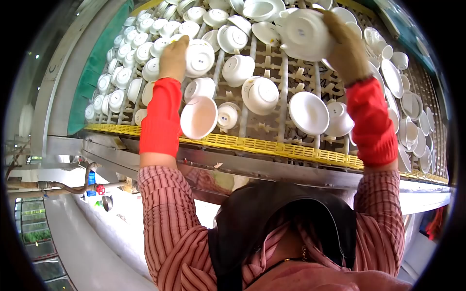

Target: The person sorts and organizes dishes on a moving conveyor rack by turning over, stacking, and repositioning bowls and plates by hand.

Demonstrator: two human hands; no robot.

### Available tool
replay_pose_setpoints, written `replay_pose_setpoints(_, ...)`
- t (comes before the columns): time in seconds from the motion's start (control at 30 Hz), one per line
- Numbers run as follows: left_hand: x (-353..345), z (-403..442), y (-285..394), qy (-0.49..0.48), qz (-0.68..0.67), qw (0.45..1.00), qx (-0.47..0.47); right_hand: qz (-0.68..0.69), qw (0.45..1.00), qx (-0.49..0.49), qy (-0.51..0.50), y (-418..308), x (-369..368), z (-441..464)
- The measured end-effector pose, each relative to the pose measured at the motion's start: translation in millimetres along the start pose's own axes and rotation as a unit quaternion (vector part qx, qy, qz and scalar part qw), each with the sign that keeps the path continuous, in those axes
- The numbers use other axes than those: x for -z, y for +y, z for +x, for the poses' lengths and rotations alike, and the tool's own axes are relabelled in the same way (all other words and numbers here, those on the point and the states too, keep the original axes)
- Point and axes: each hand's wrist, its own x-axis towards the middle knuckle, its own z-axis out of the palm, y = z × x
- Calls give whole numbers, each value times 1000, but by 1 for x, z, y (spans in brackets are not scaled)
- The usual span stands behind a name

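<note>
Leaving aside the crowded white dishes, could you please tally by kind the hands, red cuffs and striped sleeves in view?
Hands: 2
Red cuffs: 2
Striped sleeves: 2
Total: 6

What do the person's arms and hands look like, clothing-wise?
Pink, dark-striped sleeves, gathered near the elbows, end short of plain red cuffs on both forearms. Whether the left hand and right hand are gloved is unclear.
</note>
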Motion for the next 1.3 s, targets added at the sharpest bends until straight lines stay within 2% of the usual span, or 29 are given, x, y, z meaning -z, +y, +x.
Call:
replay_pose_setpoints(0.03, -16, 7, -46, 1, 191, 966, -177, 0, 999, 45, -18, -18, -14, 11)
replay_pose_setpoints(0.07, -22, 4, -47, 2, 182, 977, -112, -67, 993, 16, -98, -18, -29, 15)
replay_pose_setpoints(0.1, -27, 0, -47, 5, 174, 984, -47, 24, 990, -87, -110, -14, -48, 8)
replay_pose_setpoints(0.13, -17, -5, -25, 1, 245, 968, -53, 112, 970, -190, -101, -10, -67, 1)
replay_pose_setpoints(0.17, -10, -6, -12, -2, 315, 947, -57, 177, 956, -224, -62, -18, -73, -3)
replay_pose_setpoints(0.2, -8, -3, -14, 5, 346, 932, -105, 242, 937, -253, -17, -25, -80, -8)
replay_pose_setpoints(0.27, -7, 5, -17, -32, 382, 913, -139, 25, 986, -138, -93, -36, -80, -8)
replay_pose_setpoints(0.33, -15, 19, -32, -76, 455, 875, -148, -110, 977, -50, -178, -26, -85, -12)
replay_pose_setpoints(0.37, -16, 24, -41, -99, 455, 880, -93, -171, 962, 0, -211, -21, -88, -13)
replay_pose_setpoints(0.43, -13, 33, -49, -140, 448, 883, 21, -227, 918, -35, -323, 1, -80, -15)
replay_pose_setpoints(0.47, -13, 43, -79, -204, 405, 888, 74, -219, 935, 27, -277, 26, -83, -29)
replay_pose_setpoints(0.5, -4, 41, -73, -214, 376, 896, 100, -230, 928, 36, -293, 29, -75, -30)
replay_pose_setpoints(0.57, -7, 39, -90, -192, 378, 904, 62, -246, 912, 52, -326, 18, -51, -33)
replay_pose_setpoints(0.67, -10, 40, -33, -276, 470, 838, 24, -260, 917, 25, -302, 20, -25, -52)
replay_pose_setpoints(0.73, -34, 39, -14, -192, 373, 902, 98, -295, 913, -2, -283, 34, -9, -68)
replay_pose_setpoints(0.8, -64, 34, 13, -83, 136, 984, 80, -346, 902, -28, -257, 50, 9, -84)
replay_pose_setpoints(0.83, -83, 39, 15, -84, 91, 987, 101, -347, 898, -20, -271, 55, 17, -88)
replay_pose_setpoints(0.87, -87, 42, 41, -136, 114, 973, 150, -349, 893, -14, -282, 60, 25, -91)
replay_pose_setpoints(0.93, -103, 44, 68, -103, 149, 966, 185, -339, 893, -34, -295, 56, 46, -96)
replay_pose_setpoints(1.0, -120, 50, 87, -60, 133, 961, 235, -279, 938, 37, -201, 72, 72, -115)
replay_pose_setpoints(1.03, -136, 55, 77, -37, 78, 970, 225, -247, 954, 72, -153, 78, 81, -123)
replay_pose_setpoints(1.07, -163, 60, 56, -13, 23, 976, 215, -341, 920, 12, -193, 73, 88, -116)
replay_pose_setpoints(1.1, -176, 64, 47, 12, -33, 978, 203, -348, 914, 11, -208, 74, 93, -114)
replay_pose_setpoints(1.13, -152, 54, 71, -48, -123, 961, 245, -357, 907, 10, -222, 76, 99, -112)
replay_pose_setpoints(1.17, -166, 64, 42, -61, -168, 958, 223, -367, 900, 9, -236, 79, 106, -109)
replay_pose_setpoints(1.2, -166, 69, 21, -72, -153, 968, 186, -377, 892, 6, -250, 82, 112, -108)
replay_pose_setpoints(1.23, -156, 73, 13, -61, -53, 990, 116, -386, 884, 3, -264, 86, 118, -108)
replay_pose_setpoints(1.3, -125, 74, 11, -17, 132, 991, 11, -396, 868, -9, -298, 92, 124, -116)
